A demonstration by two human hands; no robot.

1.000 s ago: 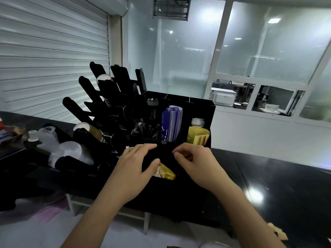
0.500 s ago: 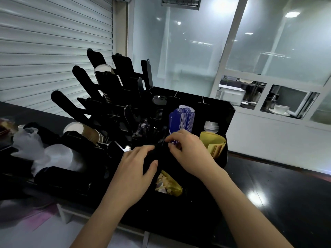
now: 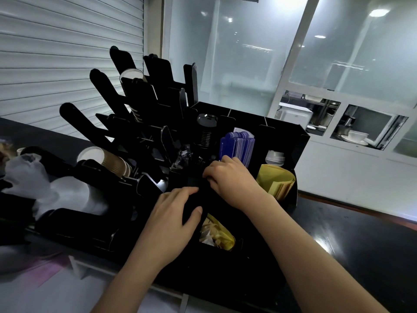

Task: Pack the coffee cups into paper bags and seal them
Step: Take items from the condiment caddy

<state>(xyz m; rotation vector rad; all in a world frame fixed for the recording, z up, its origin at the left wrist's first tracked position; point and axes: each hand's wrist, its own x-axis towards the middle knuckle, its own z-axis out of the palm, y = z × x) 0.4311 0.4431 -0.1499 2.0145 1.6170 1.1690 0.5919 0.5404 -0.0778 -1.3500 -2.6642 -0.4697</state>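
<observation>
Stacks of brown paper coffee cups (image 3: 112, 163) lie in a black slanted rack (image 3: 106, 93), with another cup stack (image 3: 132, 75) higher up. My left hand (image 3: 171, 218) holds a flat black item (image 3: 194, 195) between thumb and fingers at the front of the black organizer (image 3: 300, 141). My right hand (image 3: 232, 177) has its fingers curled and pinches the top edge of the same black item. The item is too dark to identify. No paper bag is plainly visible.
The organizer holds a black lid stack (image 3: 206, 129), purple cards (image 3: 239, 143), white lids (image 3: 274, 157), folded yellow paper (image 3: 277, 181) and yellow packets (image 3: 216, 233). A white plastic bag (image 3: 27, 175) lies at the left. The black counter (image 3: 361, 233) extends right.
My right hand has moved forward from the organizer's front edge into the middle compartment and taken hold of the black item. My left hand stays at the front and the view is closer.
</observation>
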